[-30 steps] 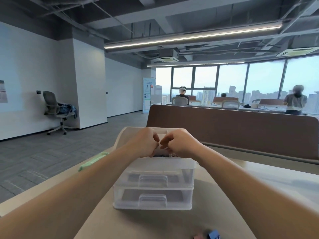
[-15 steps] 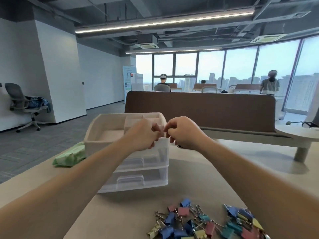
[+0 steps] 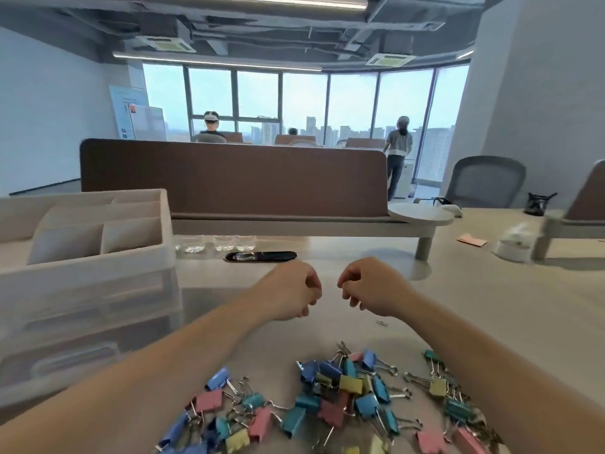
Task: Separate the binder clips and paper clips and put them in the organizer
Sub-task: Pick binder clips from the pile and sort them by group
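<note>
Left hand (image 3: 294, 294) and right hand (image 3: 370, 288) hover mid-desk, fingers curled; whether either pinches something small I cannot tell. The binder clips (image 3: 340, 398) lie heaped nearer, the organizer (image 3: 88, 271) stands left. Lift one clip at a time, easing tangled handles apart.

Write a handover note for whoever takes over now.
Left hand and right hand: fingers curled, above the desk, nothing visible in either; a small clip could be hidden.
Binder clips: heaped on the desk nearest the camera. One paper clip lies loose by the right hand.
Organizer: at left, drawers shut, no clips visible in its top tray.
Done: nothing visible. Left: the whole pile.
</note>
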